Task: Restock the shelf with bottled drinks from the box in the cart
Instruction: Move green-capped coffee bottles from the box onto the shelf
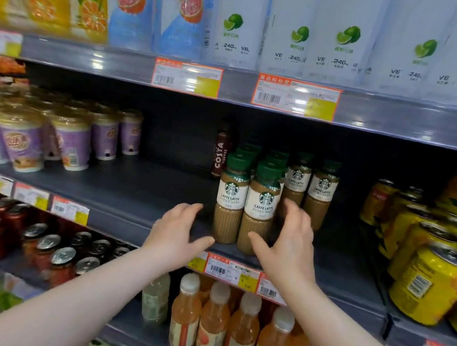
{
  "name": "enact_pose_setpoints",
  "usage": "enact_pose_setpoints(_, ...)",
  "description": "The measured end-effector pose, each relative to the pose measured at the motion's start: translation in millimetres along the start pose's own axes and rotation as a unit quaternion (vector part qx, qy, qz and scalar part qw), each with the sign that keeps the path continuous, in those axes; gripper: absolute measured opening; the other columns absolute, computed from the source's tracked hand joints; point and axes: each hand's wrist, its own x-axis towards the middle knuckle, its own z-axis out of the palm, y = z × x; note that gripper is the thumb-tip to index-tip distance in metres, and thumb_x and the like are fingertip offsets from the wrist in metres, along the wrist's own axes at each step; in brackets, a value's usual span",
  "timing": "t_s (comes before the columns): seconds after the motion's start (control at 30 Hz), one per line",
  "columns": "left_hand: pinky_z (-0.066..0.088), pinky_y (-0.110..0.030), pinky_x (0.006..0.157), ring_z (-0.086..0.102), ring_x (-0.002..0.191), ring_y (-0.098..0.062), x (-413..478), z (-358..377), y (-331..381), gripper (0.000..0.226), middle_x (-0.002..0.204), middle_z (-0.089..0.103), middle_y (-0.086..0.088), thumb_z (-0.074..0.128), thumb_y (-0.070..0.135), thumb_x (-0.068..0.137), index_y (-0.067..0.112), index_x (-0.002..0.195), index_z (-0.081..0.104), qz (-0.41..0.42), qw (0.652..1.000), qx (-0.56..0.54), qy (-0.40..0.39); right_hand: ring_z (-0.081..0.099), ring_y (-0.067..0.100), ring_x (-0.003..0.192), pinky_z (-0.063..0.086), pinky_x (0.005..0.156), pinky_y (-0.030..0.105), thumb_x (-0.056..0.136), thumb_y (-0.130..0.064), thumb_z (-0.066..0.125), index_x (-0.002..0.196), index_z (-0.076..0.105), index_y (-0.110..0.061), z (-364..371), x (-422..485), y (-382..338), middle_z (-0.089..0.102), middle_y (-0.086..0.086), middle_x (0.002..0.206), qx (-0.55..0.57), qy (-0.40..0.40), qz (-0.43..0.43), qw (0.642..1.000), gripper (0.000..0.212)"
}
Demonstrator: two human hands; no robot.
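Both hands are spreading open: left hand (179,229) at nine o'clock, right hand (289,242) at three o'clock of two green-capped brown coffee bottles (246,205) standing on the dark grey metal shelf (135,188).

Latte bottles (257,207) stand mid-shelf (135,188), cups (70,142) to their left, cans (431,282) right. Both hands flank the front bottles: left hand (178,233), right hand (288,242).

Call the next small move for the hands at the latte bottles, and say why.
Probably close both hands on the two front latte bottles and nudge them straight at the shelf edge. The left hand and right hand flank the pair, open and seemingly not gripping. The bottles stand upright near the front, with bare shelf to their left.
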Motion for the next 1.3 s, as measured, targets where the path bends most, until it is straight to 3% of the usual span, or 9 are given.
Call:
enact_pose_setpoints(0.07,0.029,-0.042,0.111,0.028,0.136,-0.021,-10,-10,-6,0.078,0.148,0.031,-0.002,0.056,0.054,0.084,0.022,0.147,0.024,0.028,0.997,0.075,0.009,0.033,0.021,0.131,0.033,0.106,0.038,0.077,-0.038,0.071,0.142,0.030,-0.020,-9,-6,-13,0.036,0.002,0.142,-0.066,0.024,-0.070,0.995,0.079)
enact_pose_setpoints(0.17,0.023,-0.042,0.112,0.022,0.139,-0.022,-28,-29,-18,0.080,0.149,0.028,-0.002,0.050,0.060,0.084,0.022,0.148,0.021,0.036,0.988,0.150,0.016,0.034,0.023,0.131,0.030,0.107,0.040,0.080,-0.040,0.067,0.141,0.037,-0.017,-12,-18,-42,0.040,0.003,0.141,-0.127,-0.019,-0.158,0.979,0.072)
enact_pose_setpoints(0.37,0.022,-0.044,0.112,0.017,0.140,-0.023,-97,-86,-74,0.082,0.150,0.024,-0.001,0.045,0.066,0.082,0.023,0.146,0.019,0.012,0.973,0.231,0.018,0.026,0.022,0.135,0.024,0.110,0.038,0.087,-0.050,0.052,0.145,0.026,-0.022,25,-61,-124,0.029,-0.002,0.147,-0.182,-0.123,-0.220,0.950,0.070)
enact_pose_setpoints(0.57,0.012,-0.050,0.114,0.009,0.144,-0.027,-206,-160,-169,0.085,0.154,0.017,-0.003,0.047,0.067,0.081,0.025,0.148,0.015,-0.099,0.963,0.251,-0.015,0.028,0.021,0.135,0.025,0.109,0.040,0.085,-0.056,0.048,0.143,0.028,-0.026,90,-131,-229,0.032,-0.004,0.146,-0.174,-0.200,-0.274,0.925,0.068)
enact_pose_setpoints(0.87,0.019,-0.046,0.111,0.017,0.141,-0.026,-376,-253,-282,0.083,0.150,0.025,-0.004,0.048,0.067,0.080,0.024,0.145,0.020,-0.264,0.914,0.308,-0.027,0.031,0.023,0.131,0.027,0.105,0.041,0.086,-0.054,0.049,0.138,0.035,-0.026,182,-251,-375,0.037,-0.003,0.141,-0.114,-0.307,-0.382,0.864,0.061)
enact_pose_setpoints(1.3,0.016,-0.046,0.115,0.015,0.142,-0.024,-502,-306,-385,0.083,0.152,0.023,0.000,0.049,0.066,0.081,0.025,0.146,0.019,-0.452,0.850,0.270,0.007,0.027,0.023,0.136,0.023,0.110,0.043,0.086,-0.054,0.051,0.142,0.029,-0.028,296,-328,-515,0.034,-0.002,0.145,-0.055,-0.422,-0.478,0.768,0.066)
